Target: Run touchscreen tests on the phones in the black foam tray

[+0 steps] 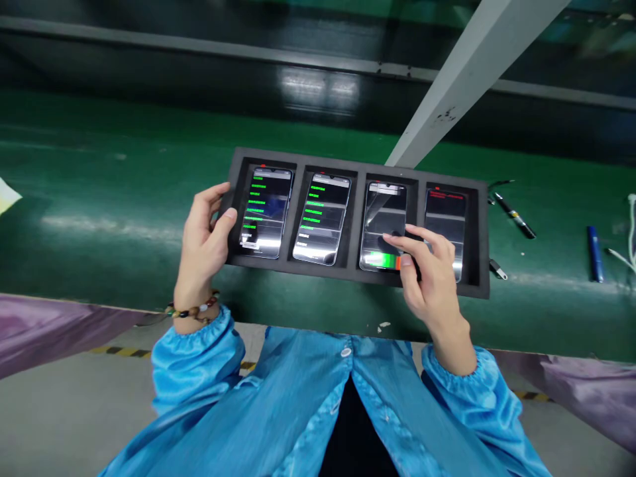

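Tray (322, 268), 1, on surface (119, 192), with 4 phones (265, 212). Left hand (206, 232): part-curled, gripping tray's left end; right hand (428, 268): loosely spread, empty, at phone 3 (376, 222) from left. Apparent step: screen tapping; next touch calls for steady tray.

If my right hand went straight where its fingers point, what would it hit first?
Probably the third phone from the left; your right hand may already touch it, depth is unclear.
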Available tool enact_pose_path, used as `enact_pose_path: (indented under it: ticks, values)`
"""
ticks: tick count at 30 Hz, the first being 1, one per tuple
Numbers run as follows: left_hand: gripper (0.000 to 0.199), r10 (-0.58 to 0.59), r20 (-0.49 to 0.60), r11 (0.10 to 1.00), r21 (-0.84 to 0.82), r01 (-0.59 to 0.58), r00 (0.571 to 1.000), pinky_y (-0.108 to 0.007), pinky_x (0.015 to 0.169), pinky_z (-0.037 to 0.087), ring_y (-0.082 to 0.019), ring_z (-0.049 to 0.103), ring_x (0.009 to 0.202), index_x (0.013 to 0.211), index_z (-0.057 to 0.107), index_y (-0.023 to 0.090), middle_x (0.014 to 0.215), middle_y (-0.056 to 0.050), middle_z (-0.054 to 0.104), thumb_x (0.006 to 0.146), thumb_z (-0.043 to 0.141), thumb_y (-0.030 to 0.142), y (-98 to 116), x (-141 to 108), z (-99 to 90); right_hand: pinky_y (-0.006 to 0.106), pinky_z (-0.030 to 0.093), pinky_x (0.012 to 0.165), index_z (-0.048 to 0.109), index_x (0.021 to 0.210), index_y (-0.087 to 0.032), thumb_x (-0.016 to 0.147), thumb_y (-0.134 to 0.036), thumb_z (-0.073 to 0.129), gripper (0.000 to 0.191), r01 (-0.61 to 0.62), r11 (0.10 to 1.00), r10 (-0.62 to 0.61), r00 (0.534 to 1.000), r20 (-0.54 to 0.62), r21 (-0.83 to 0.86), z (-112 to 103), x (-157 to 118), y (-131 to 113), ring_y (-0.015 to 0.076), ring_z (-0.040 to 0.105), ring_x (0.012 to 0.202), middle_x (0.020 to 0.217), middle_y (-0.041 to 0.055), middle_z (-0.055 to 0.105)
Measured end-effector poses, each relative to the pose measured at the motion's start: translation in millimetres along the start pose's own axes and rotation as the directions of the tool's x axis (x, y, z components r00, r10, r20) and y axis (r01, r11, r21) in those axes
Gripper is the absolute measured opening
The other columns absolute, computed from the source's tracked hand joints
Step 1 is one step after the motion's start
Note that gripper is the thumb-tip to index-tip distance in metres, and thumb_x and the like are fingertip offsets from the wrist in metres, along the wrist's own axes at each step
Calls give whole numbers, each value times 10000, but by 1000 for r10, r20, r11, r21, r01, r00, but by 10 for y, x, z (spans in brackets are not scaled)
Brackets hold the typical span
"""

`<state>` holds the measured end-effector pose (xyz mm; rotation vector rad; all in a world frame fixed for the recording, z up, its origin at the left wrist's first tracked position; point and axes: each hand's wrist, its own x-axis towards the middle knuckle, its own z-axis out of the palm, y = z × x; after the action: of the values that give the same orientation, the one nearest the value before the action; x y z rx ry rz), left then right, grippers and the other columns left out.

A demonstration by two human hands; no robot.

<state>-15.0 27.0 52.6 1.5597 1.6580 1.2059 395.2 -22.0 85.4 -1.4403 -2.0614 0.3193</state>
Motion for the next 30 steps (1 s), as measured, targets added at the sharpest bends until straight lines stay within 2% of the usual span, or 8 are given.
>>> enact_pose_path:
  ticks: [3, 7, 11, 14, 19, 22, 26, 30]
  values:
    - [609, 19, 2, 1000, 14, -19, 1000, -500, 1291, 511, -280, 662, 1419, 1544, 626, 243, 1542, -93, 686, 1040, 754, 559, -8, 3, 4, 562, 455, 1196, 692, 1411, -285, 1100, -195, 494, 379, 34, 999, -35, 998, 43, 25, 69, 87, -86, 317, 635, 1452, 1358, 81, 786]
    - [568, 23, 23, 999, 29, -23, 999, -507, 1312, 503, -291, 639, 1465, 1534, 625, 295, 1577, -76, 661, 1023, 760, 503, -14, 6, -3, 566, 443, 1217, 660, 1454, -248, 1097, -186, 495, 398, 142, 988, -149, 982, 120, 62, 221, 244, -282, 314, 618, 1476, 1360, 108, 788]
    - [543, 9, 34, 1000, -11, -9, 999, -518, 1327, 488, -302, 611, 1500, 1534, 622, 286, 1596, -82, 645, 1032, 735, 459, -22, 4, -12, 554, 441, 1228, 654, 1444, -221, 1096, -167, 490, 389, 224, 969, -238, 959, 157, 103, 363, 366, -455, 301, 613, 1479, 1365, 119, 793]
    - [561, 21, 61, 999, -44, -18, 998, -501, 1310, 507, -309, 589, 1519, 1546, 609, 287, 1605, -85, 629, 1034, 736, 479, -40, 0, -23, 555, 434, 1236, 653, 1441, -218, 1085, -154, 505, 390, 250, 961, -268, 947, 177, 118, 419, 393, -499, 304, 608, 1486, 1373, 116, 797]
    - [636, 29, 109, 998, -55, -23, 994, -492, 1294, 519, -319, 586, 1518, 1569, 580, 288, 1621, -97, 614, 1012, 769, 530, -62, -3, -39, 561, 382, 1272, 656, 1443, -227, 1084, -148, 521, 392, 242, 964, -261, 940, 218, 110, 436, 381, -485, 303, 598, 1492, 1302, 78, 827]
    - [665, 28, 120, 999, -39, -24, 992, -496, 1309, 502, -324, 577, 1531, 1577, 562, 285, 1635, -106, 602, 1002, 772, 542, -30, -10, -40, 557, 382, 1269, 660, 1443, -243, 1085, -155, 519, 394, 238, 964, -257, 949, 181, 119, 417, 369, -467, 294, 616, 1477, 1311, 74, 823]
    - [692, 17, 147, 999, 28, -21, 989, -512, 1369, 426, -327, 533, 1580, 1599, 532, 284, 1682, -116, 557, 1003, 741, 567, 41, -20, -55, 594, 398, 1254, 662, 1448, -287, 1089, -179, 487, 413, 193, 972, -212, 966, 147, 133, 405, 347, -449, 310, 634, 1468, 1312, 75, 818]
    - [809, 41, 187, 991, 120, -64, 982, -535, 1405, 363, -345, 470, 1629, 1620, 507, 283, 1726, -130, 495, 938, 795, 612, 67, -19, -88, 621, 392, 1262, 662, 1462, -310, 1099, -209, 464, 425, 157, 979, -177, 973, 151, 134, 408, 338, -472, 319, 645, 1459, 1338, 75, 812]
